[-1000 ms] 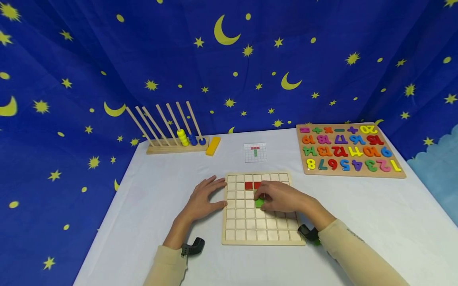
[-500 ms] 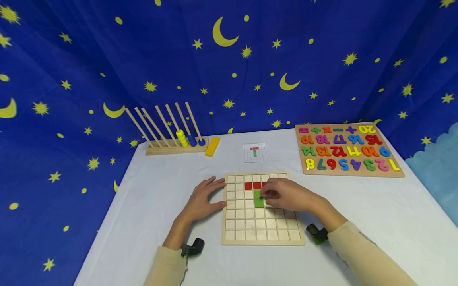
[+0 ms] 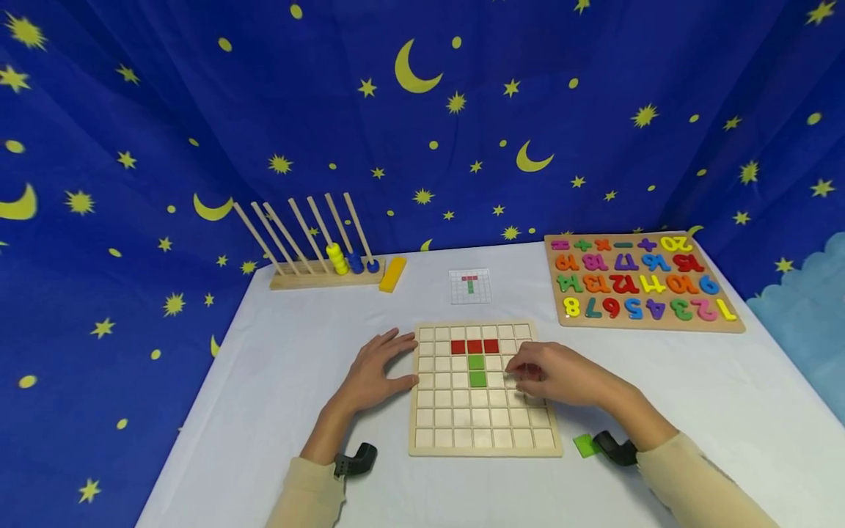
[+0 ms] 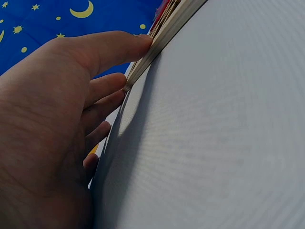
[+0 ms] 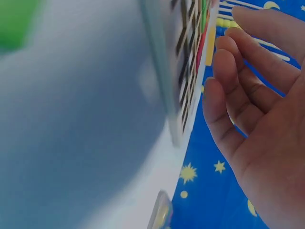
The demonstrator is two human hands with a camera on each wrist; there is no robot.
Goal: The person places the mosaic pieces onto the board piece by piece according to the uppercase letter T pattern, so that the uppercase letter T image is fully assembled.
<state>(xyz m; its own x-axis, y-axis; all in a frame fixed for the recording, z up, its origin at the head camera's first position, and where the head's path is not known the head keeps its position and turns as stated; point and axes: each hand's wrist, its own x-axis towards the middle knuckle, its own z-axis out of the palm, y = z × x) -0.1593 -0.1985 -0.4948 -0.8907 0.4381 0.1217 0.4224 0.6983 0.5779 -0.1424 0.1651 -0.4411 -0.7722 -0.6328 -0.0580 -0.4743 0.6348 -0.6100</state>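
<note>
A wooden grid board [image 3: 455, 418] lies flat on the table. Three red tiles [image 3: 474, 346] form a row in its upper part, and two green tiles [image 3: 477, 370] run down below the middle one. My left hand [image 3: 375, 372] touches the board's left edge with thumb and fingertips, its fingers spread; the left wrist view shows this contact too. Above the board's right columns hovers my right hand [image 3: 561, 372], fingers loosely bent. Nothing shows between its fingers in the right wrist view. A loose green tile [image 3: 584, 445] lies on the table beside the right wrist strap.
Behind the board lies a small pattern card [image 3: 470, 286] with a red and green T. At the back left stands a peg rack [image 3: 317, 279] with yellow and blue beads, a yellow block [image 3: 392, 274] beside it. A number puzzle board [image 3: 647, 323] lies back right.
My right hand has drawn back rightward from the green tiles, uncovering them and the third red tile. The loose green tile by the wrist is now more visible. My left hand has stayed put.
</note>
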